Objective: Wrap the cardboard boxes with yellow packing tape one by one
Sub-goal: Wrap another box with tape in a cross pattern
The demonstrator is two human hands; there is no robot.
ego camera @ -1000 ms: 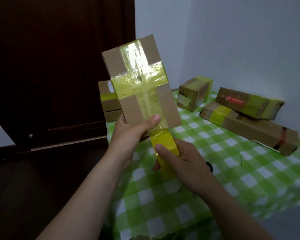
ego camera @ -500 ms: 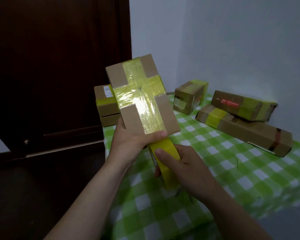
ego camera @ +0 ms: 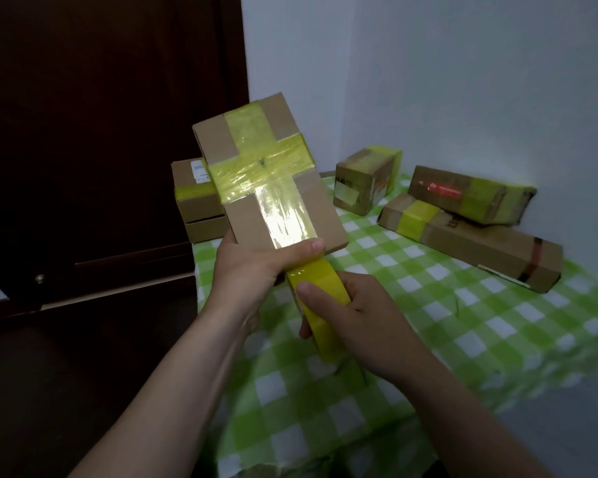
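Note:
A flat cardboard box [ego camera: 246,215] with a cross of yellow tape on its face is held up over the table's left edge. My left hand [ego camera: 249,270] grips its lower end, thumb pressed on the tape strip at the bottom edge. Just below it my right hand [ego camera: 359,315] grips the yellow tape roll [ego camera: 320,305], whose tape runs up onto the box.
The table wears a green and white checked cloth [ego camera: 463,315]. On it lie taped boxes: a stacked pair [ego camera: 195,201] at the back left, a small one [ego camera: 366,181] at the back, two long ones [ego camera: 477,236] by the wall. A dark wooden door [ego camera: 101,132] stands left.
The box and both hands have come down and slightly toward the table. The roll has stayed close under the box's lower edge.

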